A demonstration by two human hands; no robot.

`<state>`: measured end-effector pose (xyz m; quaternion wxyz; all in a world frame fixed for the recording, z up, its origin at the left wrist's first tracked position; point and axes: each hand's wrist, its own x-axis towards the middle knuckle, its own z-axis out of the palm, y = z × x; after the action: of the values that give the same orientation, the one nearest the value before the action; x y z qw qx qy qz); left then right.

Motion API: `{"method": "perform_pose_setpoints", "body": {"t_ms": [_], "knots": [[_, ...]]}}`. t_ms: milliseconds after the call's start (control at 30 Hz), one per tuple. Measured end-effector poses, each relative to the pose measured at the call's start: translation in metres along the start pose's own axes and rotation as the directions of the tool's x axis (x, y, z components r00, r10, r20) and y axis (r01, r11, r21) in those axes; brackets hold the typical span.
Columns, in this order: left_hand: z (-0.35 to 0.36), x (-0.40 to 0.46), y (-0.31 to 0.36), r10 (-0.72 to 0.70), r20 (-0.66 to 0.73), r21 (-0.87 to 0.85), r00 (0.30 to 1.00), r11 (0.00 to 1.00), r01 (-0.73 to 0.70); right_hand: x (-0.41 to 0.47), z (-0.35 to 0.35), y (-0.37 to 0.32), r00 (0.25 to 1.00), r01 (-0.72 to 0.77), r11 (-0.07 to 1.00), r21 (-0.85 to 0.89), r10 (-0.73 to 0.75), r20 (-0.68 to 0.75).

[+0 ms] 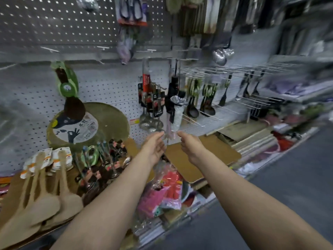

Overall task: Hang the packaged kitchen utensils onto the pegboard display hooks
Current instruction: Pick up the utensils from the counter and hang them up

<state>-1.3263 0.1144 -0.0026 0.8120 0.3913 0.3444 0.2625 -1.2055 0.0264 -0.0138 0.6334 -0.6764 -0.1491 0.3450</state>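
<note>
Nearest the camera, two bare forearms reach up from the bottom of the frame toward its centre. The left hand has its palm turned inward and its fingers loosely extended, closed on nothing I can make out. The right hand shows its back with the fingers curled under; the frame is blurred, so I cannot tell whether they pinch anything.

Between the two hands, just beyond the fingertips, hangs a packaged utensil in crinkled clear wrap, its lower end almost touching both hands, its top up at a hook on the pegboard. Whether it is fully seated on the hook is unclear.

On the surface at lower left lie more goods: wooden spatulas with card labels, and a heap of dark-handled carded utensils.

Judging by their look, these packs are light and stiff along the handle, but the film is slick and crackly, so a grip on the wrap alone would likely slide. The better hold seems to be the card header near the hang-hole, one hand steadying the bottom end.

Farther back, steel ladles and black ladles hang on hooks at centre right.
</note>
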Motion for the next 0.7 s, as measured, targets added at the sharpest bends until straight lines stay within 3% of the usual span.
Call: {"method": "perform_pose_setpoints", "body": {"t_ms": [267, 700], "knots": [[0.110, 0.062, -0.022, 0.033, 0.079, 0.074, 0.996, 0.996, -0.039, 0.068, -0.099, -0.020, 0.991, 0.032, 0.997, 0.069, -0.023, -0.131], [0.286, 0.265, -0.033, 0.049, 0.142, 0.101, 0.989, 0.993, -0.064, 0.278, -0.218, -0.096, 0.987, 0.023, 0.999, 0.044, -0.016, -0.160]]}}
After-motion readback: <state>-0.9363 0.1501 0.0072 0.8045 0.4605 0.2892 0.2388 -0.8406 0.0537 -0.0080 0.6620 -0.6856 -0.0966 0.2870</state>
